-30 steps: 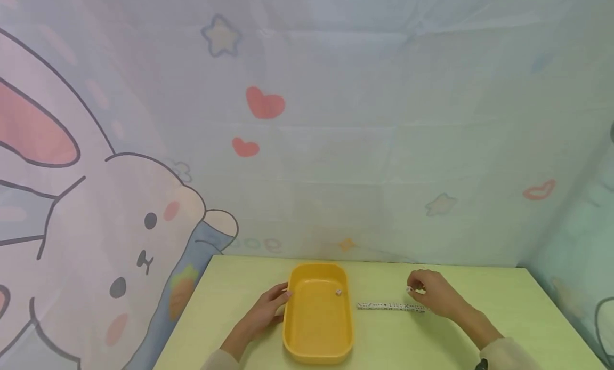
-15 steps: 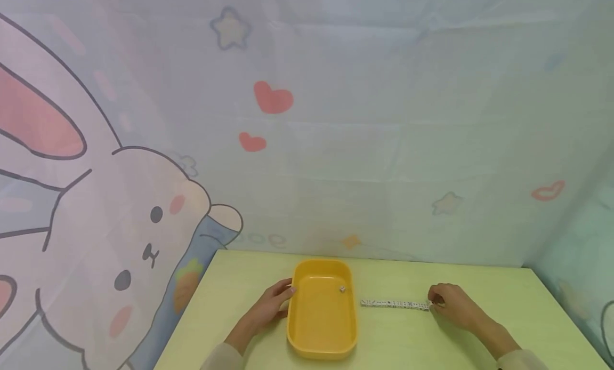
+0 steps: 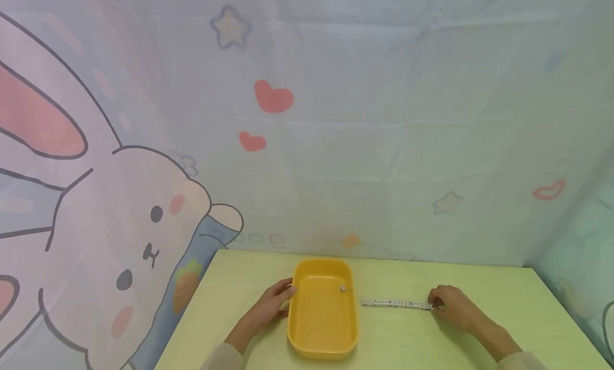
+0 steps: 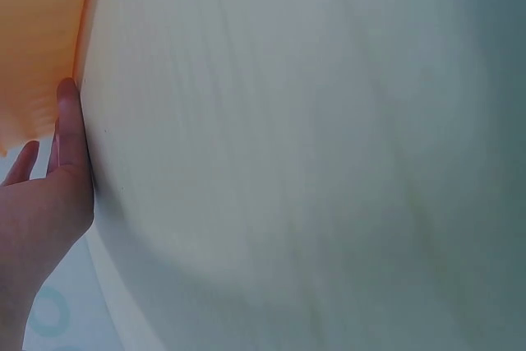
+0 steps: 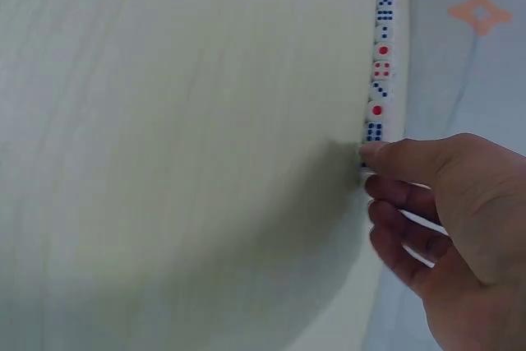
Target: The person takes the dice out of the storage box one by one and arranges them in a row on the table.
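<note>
My right hand [image 3: 455,307] pinches a white die [image 5: 363,156] between thumb and fingers at the right end of a row of dice [image 3: 395,304]. The pinched die is mostly hidden by the fingertips. In the right wrist view the row of dice [image 5: 381,49] runs in a straight line, with red and blue pips on the faces. My left hand [image 3: 268,308] rests against the left side of a yellow tray [image 3: 323,354], its fingers fairly straight along the wall in the left wrist view. One die [image 3: 342,288] lies inside the tray, near its far right corner.
The pale yellow-green table [image 3: 398,343] ends at a back edge against a hanging cloth [image 3: 345,146] printed with a rabbit, hearts and stars. A dark cable [image 3: 605,327] hangs at the far right.
My right hand has come down and to the right, bringing a die from above the row to its right end. The left hand stays at the tray, and the head view has shifted slightly.
</note>
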### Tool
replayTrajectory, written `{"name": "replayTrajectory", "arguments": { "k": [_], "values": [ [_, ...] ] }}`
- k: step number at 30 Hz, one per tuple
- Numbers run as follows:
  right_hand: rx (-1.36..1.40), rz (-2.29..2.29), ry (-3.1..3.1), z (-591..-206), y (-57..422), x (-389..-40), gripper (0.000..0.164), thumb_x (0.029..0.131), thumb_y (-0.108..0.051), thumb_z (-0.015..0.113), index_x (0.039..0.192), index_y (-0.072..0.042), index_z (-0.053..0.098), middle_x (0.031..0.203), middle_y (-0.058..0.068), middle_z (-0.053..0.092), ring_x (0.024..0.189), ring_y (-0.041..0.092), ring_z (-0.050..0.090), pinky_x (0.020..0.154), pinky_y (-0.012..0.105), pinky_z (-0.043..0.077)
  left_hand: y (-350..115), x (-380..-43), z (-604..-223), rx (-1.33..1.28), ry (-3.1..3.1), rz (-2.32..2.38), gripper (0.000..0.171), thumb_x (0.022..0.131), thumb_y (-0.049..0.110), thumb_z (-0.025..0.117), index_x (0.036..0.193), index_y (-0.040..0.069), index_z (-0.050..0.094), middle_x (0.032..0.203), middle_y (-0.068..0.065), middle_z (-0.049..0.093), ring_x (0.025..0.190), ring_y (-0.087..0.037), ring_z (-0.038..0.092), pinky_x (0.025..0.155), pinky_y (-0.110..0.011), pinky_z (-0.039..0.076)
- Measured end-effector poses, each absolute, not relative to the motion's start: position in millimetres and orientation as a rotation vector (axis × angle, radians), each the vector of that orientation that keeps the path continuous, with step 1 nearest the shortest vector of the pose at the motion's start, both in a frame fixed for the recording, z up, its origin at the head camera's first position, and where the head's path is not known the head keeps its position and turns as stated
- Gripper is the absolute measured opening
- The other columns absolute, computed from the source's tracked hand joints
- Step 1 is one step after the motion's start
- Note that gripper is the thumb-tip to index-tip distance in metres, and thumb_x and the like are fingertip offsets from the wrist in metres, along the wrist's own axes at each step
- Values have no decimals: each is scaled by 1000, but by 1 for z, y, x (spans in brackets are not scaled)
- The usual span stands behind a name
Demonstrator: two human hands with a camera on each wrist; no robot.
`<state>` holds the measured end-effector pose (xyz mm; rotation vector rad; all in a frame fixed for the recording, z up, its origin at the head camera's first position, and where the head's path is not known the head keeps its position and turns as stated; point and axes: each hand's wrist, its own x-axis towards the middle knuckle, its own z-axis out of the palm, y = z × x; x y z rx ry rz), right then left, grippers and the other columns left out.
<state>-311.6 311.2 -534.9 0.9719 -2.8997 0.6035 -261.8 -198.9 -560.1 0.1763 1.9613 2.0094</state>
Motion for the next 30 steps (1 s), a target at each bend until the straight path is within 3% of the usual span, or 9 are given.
{"name": "replayTrajectory", "arguments": {
  "k": [8, 15, 22, 27, 30],
  "values": [
    [1028, 581, -2760, -503, 260, -299, 19, 84, -15, 79, 100, -18, 69, 96, -9, 61, 91, 20, 61, 74, 33, 53, -199, -260, -559, 123, 1991, 1990, 63, 103, 40, 52, 154, 6, 32, 152, -21, 38, 126, -30, 52, 96, -44, 52],
    [1118, 628, -2753, -481, 168, -302, 20, 89, -22, 76, 108, -17, 70, 109, -8, 61, 103, 14, 58, 87, 36, 53, -197, -260, -556, 166, 1981, 1995, 60, 105, 35, 49, 154, 5, 31, 154, -22, 35, 129, -33, 50, 97, -45, 51],
    [1354, 321, -2704, -489, 101, -321, 15, 89, -16, 74, 103, -12, 71, 101, -2, 61, 90, 15, 56, 80, 33, 52, -197, -261, -554, 162, 2011, 1989, 61, 105, 35, 49, 153, 3, 31, 152, -25, 37, 130, -36, 49, 96, -45, 52],
    [1391, 130, -2785, -496, 84, -329, 8, 88, -5, 68, 92, -12, 71, 89, -4, 57, 73, 12, 49, 68, 29, 47, -196, -262, -557, 135, 2018, 1984, 62, 104, 37, 51, 154, 5, 32, 151, -23, 39, 129, -34, 51, 95, -44, 53],
    [1386, 90, -2822, -495, 79, -330, 9, 89, -4, 67, 90, -13, 70, 87, -5, 57, 71, 11, 48, 68, 29, 47, -198, -262, -557, 142, 2015, 1992, 60, 104, 36, 51, 153, 6, 33, 151, -23, 40, 128, -33, 51, 94, -44, 53]
  ]
}}
